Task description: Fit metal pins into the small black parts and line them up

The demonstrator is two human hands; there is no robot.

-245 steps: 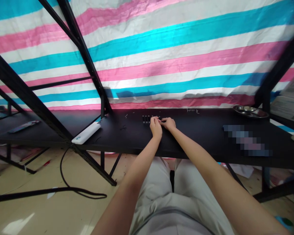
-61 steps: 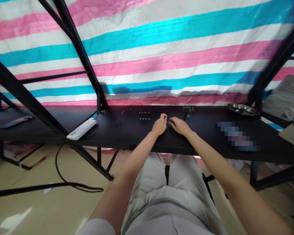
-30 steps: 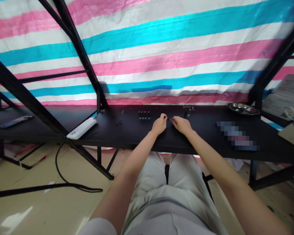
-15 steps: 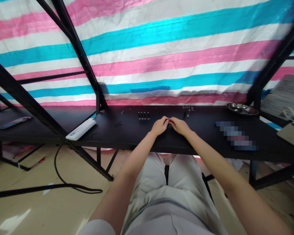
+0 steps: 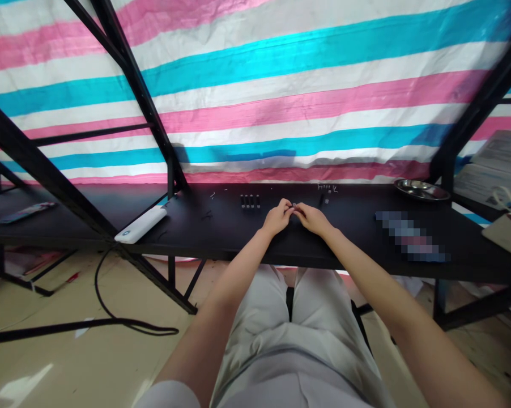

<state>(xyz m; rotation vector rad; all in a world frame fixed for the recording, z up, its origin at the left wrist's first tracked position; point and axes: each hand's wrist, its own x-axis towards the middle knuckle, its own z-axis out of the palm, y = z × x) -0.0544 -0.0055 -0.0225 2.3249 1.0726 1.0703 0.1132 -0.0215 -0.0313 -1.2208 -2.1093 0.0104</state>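
Note:
My left hand (image 5: 276, 217) and my right hand (image 5: 312, 218) rest on the black table (image 5: 349, 238), fingertips meeting in a pinch around a tiny dark part (image 5: 293, 207) too small to name. Both hands' fingers are curled closed. Just left of them stands a short row of several small black cylinders (image 5: 250, 200). A few more small dark parts (image 5: 327, 192) lie behind and to the right of my right hand.
A white power bank (image 5: 141, 224) with a black cable (image 5: 123, 317) lies at the table's left corner. A metal dish (image 5: 421, 190) sits far right. Black frame struts (image 5: 136, 90) cross left; a striped tarp (image 5: 281, 96) hangs behind. A remote (image 5: 26, 211) lies far left.
Over the last second my fingertips have drawn together from slightly apart into a shared pinch. Compared with 8 s ago, both hands sit further right of the row of cylinders.

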